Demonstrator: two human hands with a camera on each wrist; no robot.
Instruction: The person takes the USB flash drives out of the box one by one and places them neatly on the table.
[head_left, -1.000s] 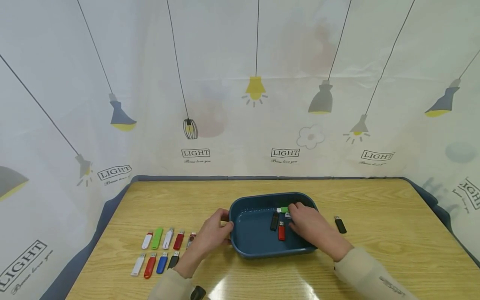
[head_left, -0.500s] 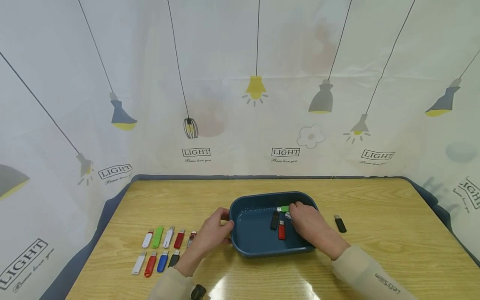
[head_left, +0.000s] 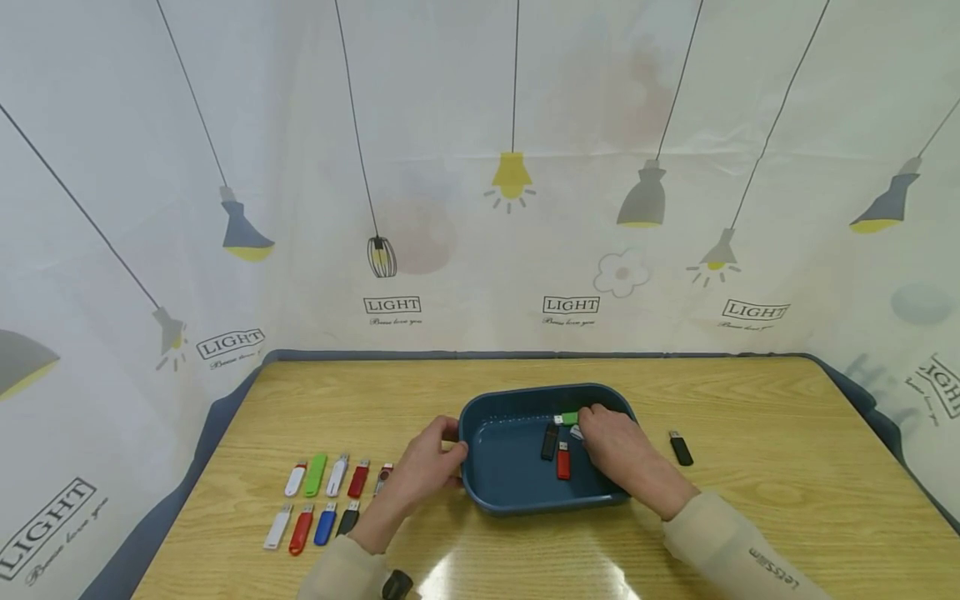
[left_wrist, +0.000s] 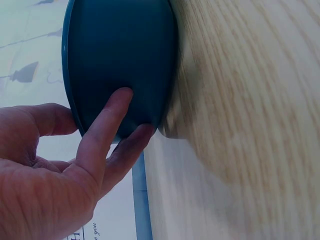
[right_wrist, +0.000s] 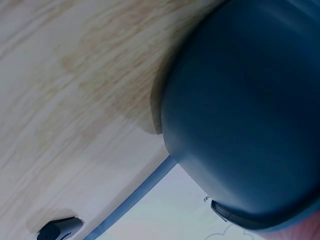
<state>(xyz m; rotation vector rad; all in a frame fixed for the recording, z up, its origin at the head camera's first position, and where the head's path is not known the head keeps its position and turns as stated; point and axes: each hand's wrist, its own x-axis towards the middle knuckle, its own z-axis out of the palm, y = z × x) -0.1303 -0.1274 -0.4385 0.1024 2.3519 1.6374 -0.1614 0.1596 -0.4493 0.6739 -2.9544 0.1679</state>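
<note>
Blue plastic tub (head_left: pixel 480 412) sits mid tabletop (head_left: pixel 765 467), a bit near of centre. My left hand (head_left: pixel 423 467) is on its left end: thumb over the rim, fingers (left_wrist: pixel 107 125) pressed flat and fairly straight against the outer wall, per left wrist view. My right hand (head_left: pixel 615 450) is down inside the tub at its right side, fingertips at a small white/silver USB stick (head_left: pixel 575 431); can't tell if I actually pinch it or just touch it, fingers hide the contact. Right wrist view gives only the tub's outer wall and wood, no fingers.

Inside the tub w/ it: green USB stick (head_left: pixel 567 418) just far of my fingertips, lying crosswise; black USB stick (head_left: pixel 550 441) just left of the white one, tilted; red USB stick (head_left: pixel 562 461) near of those, pointing roughly away from me.

Right of the tub, apart from it, a lone black USB stick on the wood (head_left: pixel 680 449).

Left of the tub, two rows of sticks on the tabletop. Far row, left to right: white (head_left: pixel 295 480), green (head_left: pixel 315 475), white/silver (head_left: pixel 336 476), red (head_left: pixel 357 479), dark red w/ metal (head_left: pixel 383 478), the last just beside my left hand. Near row: white (head_left: pixel 276 528), red (head_left: pixel 300 530), blue (head_left: pixel 324 526), black (head_left: pixel 347 519).

Lamp-print curtain (head_left: pixel 480 183) behind and at the sides.
</note>
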